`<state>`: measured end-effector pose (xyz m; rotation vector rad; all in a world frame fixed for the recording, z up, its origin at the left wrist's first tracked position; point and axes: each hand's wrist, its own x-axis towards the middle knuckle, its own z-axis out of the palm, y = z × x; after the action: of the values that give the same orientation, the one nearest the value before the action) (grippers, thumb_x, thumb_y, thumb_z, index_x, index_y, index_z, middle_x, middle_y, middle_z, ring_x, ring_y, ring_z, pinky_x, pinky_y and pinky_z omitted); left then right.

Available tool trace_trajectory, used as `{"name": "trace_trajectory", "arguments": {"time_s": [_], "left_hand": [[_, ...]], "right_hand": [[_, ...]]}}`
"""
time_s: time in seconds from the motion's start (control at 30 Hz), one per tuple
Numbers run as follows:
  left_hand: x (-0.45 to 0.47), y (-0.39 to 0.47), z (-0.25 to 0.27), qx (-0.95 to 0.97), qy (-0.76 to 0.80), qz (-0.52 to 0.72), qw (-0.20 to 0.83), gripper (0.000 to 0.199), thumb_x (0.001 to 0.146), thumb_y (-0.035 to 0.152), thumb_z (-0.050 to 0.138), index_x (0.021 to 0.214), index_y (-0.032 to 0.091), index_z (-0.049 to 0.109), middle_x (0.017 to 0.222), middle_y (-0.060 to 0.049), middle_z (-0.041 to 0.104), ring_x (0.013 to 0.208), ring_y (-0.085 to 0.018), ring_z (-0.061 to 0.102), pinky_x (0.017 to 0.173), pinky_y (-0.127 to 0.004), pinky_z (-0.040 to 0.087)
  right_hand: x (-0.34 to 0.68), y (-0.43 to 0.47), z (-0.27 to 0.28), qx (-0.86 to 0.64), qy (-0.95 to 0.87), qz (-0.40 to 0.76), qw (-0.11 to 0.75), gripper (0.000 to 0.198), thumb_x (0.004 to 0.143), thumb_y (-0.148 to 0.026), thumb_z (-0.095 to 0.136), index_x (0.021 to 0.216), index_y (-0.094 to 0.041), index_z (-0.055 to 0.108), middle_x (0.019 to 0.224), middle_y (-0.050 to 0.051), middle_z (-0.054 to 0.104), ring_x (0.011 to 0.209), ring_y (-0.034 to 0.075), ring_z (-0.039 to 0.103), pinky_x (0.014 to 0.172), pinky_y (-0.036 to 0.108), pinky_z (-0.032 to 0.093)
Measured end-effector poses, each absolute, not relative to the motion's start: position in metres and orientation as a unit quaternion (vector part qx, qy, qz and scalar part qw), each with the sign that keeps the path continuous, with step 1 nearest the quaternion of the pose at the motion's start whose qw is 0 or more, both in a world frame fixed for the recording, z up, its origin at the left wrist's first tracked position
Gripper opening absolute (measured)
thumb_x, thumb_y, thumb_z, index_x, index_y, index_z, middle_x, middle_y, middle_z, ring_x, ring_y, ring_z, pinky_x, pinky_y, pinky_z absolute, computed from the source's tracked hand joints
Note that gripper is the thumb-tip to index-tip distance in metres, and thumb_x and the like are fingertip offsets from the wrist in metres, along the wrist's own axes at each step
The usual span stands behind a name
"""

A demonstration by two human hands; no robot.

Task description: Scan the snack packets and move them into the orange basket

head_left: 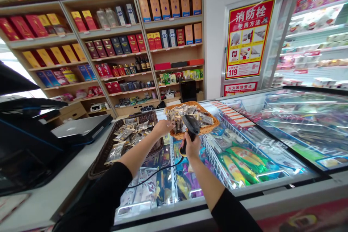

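Note:
My right hand (191,145) is wrapped around the handle of a black barcode scanner (191,124), whose cable trails down to the left. The scanner head is over the near side of an orange wicker basket (213,127), which is full of small sealed snack packets (187,110). At the basket's left edge, my left hand (163,127) has its fingers pinched on a small packet (177,122), partly hidden among the others. Left of that hand, a dark brown wicker basket (99,159) holds more small packets (123,134), partly covered by my left forearm.
Both baskets rest by the glass top of a chest freezer (261,185) with bagged goods inside. On the left counter (67,185) stand a flat scale (81,128) and a dark checkout machine (24,152). Shelves of boxed goods (114,45) line the back wall.

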<state>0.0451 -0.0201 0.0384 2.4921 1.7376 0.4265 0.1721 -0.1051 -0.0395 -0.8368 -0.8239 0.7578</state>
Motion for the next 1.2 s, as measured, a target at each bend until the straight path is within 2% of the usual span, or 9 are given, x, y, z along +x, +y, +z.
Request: {"name": "trace_trajectory", "arguments": {"time_s": [0.2,0.33,0.43,0.53,0.63,0.77,0.83,0.97,1.2], "left_hand": [[-0.043,-0.023,0.051,0.722,0.672,0.165,0.010,0.040,0.085,0.047,0.049,0.096,0.019,0.075,0.093,-0.008,0.073,0.090,-0.024,0.066,0.074,-0.026,0.046],[-0.088,-0.022,0.016,0.707,0.705,0.057,-0.008,0.033,0.080,0.040,0.058,0.100,0.018,0.072,0.102,-0.012,0.071,0.098,-0.027,0.065,0.081,-0.029,0.046],[-0.101,-0.018,-0.010,0.672,0.737,0.065,0.019,0.037,0.073,0.039,0.067,0.100,0.015,0.069,0.106,-0.015,0.070,0.101,-0.028,0.064,0.082,-0.029,0.046],[-0.104,-0.013,-0.020,0.640,0.751,0.134,0.090,0.032,0.063,0.035,0.075,0.086,0.014,0.068,0.093,-0.012,0.071,0.093,-0.027,0.065,0.076,-0.028,0.046],[-0.102,-0.012,-0.019,0.614,0.717,0.276,0.181,0.020,0.063,0.033,0.072,0.066,0.016,0.061,0.067,-0.004,0.065,0.075,-0.022,0.064,0.068,-0.028,0.046],[-0.093,-0.017,-0.013,0.495,0.569,0.540,0.373,0.026,0.066,0.037,0.070,0.068,0.018,0.052,0.056,0.004,0.053,0.056,-0.011,0.056,0.062,-0.026,0.048],[-0.086,-0.021,-0.010,0.436,0.499,0.608,0.438,0.033,0.062,0.035,0.074,0.072,0.018,0.048,0.059,0.006,0.053,0.053,-0.009,0.056,0.063,-0.026,0.050],[-0.077,-0.026,-0.004,0.417,0.466,0.639,0.447,0.044,0.054,0.038,0.080,0.075,0.018,0.048,0.063,0.005,0.058,0.053,-0.008,0.058,0.059,-0.024,0.051],[-0.073,-0.033,0.002,0.442,0.477,0.640,0.409,0.057,0.042,0.047,0.084,0.080,0.016,0.056,0.059,0.005,0.058,0.049,-0.008,0.053,0.055,-0.025,0.051]], "right_hand": [[0.166,-0.106,-0.043,-0.368,-0.384,0.394,0.749,0.031,0.077,-0.048,0.060,0.069,-0.019,0.054,0.041,-0.005,0.048,0.034,0.012,0.044,0.037,0.025,0.038],[0.153,-0.111,-0.051,-0.347,-0.457,0.458,0.679,0.029,0.077,-0.047,0.061,0.070,-0.019,0.054,0.041,-0.006,0.048,0.032,0.011,0.042,0.035,0.023,0.036],[0.146,-0.112,-0.058,-0.339,-0.488,0.483,0.644,0.030,0.076,-0.047,0.062,0.081,-0.018,0.057,0.045,-0.007,0.050,0.033,0.011,0.044,0.035,0.023,0.036],[0.146,-0.111,-0.063,-0.338,-0.474,0.491,0.648,0.032,0.076,-0.048,0.062,0.083,-0.018,0.056,0.047,-0.007,0.051,0.033,0.010,0.043,0.034,0.022,0.036],[0.149,-0.108,-0.066,-0.355,-0.460,0.486,0.653,0.033,0.076,-0.050,0.063,0.077,-0.019,0.052,0.047,-0.006,0.050,0.032,0.009,0.043,0.034,0.022,0.035],[0.151,-0.107,-0.068,-0.372,-0.492,0.468,0.633,0.035,0.076,-0.052,0.061,0.080,-0.018,0.054,0.044,-0.006,0.050,0.032,0.011,0.044,0.035,0.023,0.037],[0.151,-0.111,-0.065,-0.380,-0.534,0.438,0.615,0.033,0.078,-0.049,0.059,0.082,-0.017,0.056,0.044,-0.006,0.050,0.033,0.012,0.045,0.037,0.024,0.038],[0.150,-0.123,-0.054,-0.413,-0.638,0.338,0.555,0.025,0.081,-0.041,0.057,0.075,-0.017,0.058,0.043,-0.003,0.052,0.038,0.014,0.050,0.042,0.025,0.039],[0.145,-0.130,-0.041,-0.445,-0.705,0.249,0.494,0.023,0.080,-0.034,0.054,0.086,-0.014,0.064,0.055,0.003,0.060,0.056,0.020,0.060,0.051,0.025,0.040]]}}
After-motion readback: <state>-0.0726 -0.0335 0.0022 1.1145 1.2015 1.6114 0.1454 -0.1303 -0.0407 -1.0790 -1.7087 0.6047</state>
